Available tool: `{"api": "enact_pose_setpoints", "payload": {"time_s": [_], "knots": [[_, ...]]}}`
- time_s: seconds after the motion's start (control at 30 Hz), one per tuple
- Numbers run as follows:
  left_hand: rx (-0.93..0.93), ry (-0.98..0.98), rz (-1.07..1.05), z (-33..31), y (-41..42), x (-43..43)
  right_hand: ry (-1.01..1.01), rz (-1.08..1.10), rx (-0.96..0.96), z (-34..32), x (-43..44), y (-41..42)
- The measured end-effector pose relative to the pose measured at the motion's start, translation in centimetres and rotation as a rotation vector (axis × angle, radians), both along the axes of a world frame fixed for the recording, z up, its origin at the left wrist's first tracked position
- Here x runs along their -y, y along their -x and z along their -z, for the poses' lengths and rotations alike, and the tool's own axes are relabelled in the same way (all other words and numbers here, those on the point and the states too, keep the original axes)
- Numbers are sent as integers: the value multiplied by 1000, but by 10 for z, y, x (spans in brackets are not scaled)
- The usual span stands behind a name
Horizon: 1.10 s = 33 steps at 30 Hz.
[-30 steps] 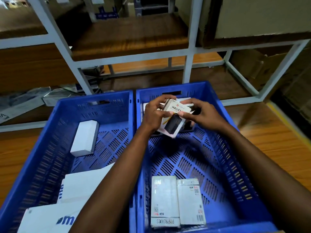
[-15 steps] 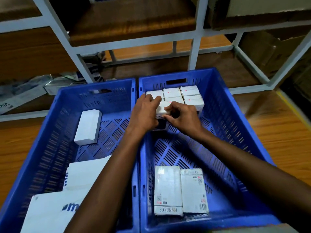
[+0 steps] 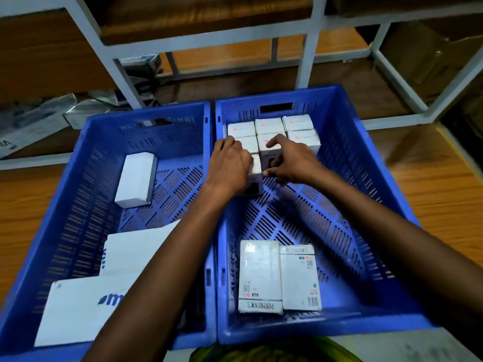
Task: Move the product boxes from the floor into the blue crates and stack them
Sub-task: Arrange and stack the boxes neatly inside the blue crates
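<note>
Both hands were down at the far end of the right blue crate, at the near edge of the block of small white boxes packed against its far wall. The left hand was curled round the front small box, which sat on the crate floor just under its fingers and palm. The right hand pinched the neighbouring box, thumb on top and fingers curled against its near face. The two boxes were touching, right between the hands. Two Portronics boxes lay flat at the near end. The left blue crate held a plain white box.
</note>
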State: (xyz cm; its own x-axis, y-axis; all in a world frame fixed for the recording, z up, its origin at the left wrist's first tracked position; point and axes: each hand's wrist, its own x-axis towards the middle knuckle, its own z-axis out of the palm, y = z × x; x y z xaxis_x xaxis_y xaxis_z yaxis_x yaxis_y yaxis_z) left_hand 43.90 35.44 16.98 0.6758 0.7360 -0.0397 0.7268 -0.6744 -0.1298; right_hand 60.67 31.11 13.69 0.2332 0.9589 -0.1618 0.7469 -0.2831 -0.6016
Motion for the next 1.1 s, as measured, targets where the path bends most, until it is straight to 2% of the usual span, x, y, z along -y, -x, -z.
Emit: {"api": "enact_pose_setpoints", "payload": {"time_s": [0.07, 0.1, 0.17, 0.23, 0.3, 0.37, 0.5, 0.6, 0.67, 0.73, 0.8, 0.87, 0.97, 1.03, 1.1], "knots": [[183, 158, 23, -7, 6, 6, 88, -96, 129, -17, 17, 1], [289, 244, 30, -11, 10, 10, 163, -190, 118, -24, 28, 4], [503, 410, 18, -17, 17, 23, 415, -389, -32, -30, 50, 17], [678, 559, -4, -16, 24, 34, 648, -612, -49, -29, 62, 35], [784, 634, -44, -6, 29, 38, 713, -817, 35, -23, 68, 56], [866, 674, -80, 1, 30, 37, 647, -891, 86, -21, 69, 72], [1133, 848, -229, -3, 28, 33, 550, -838, -58, -29, 67, 74], [1434, 1016, -306, -14, 32, 30, 533, -724, -331, -51, 62, 43], [1620, 1149, -408, -19, 35, 26, 380, -536, -553, -66, 56, 13], [1761, 1262, -503, -18, 38, 20, 180, -258, -835, -70, 48, -12], [1837, 1347, -472, -19, 36, 16, -6, -15, -1129, -63, 38, -20], [1787, 1334, -375, -19, 30, 17, -133, 94, -1314, -55, 30, -14], [1706, 1021, -354, -16, 17, 23, -112, 101, -1313, -42, 24, 2], [1740, 799, -392, -14, 12, 24, -144, 102, -1151, -34, 22, 11], [1734, 624, -431, -15, 14, 22, -302, 33, -754, -33, 25, 15]]}}
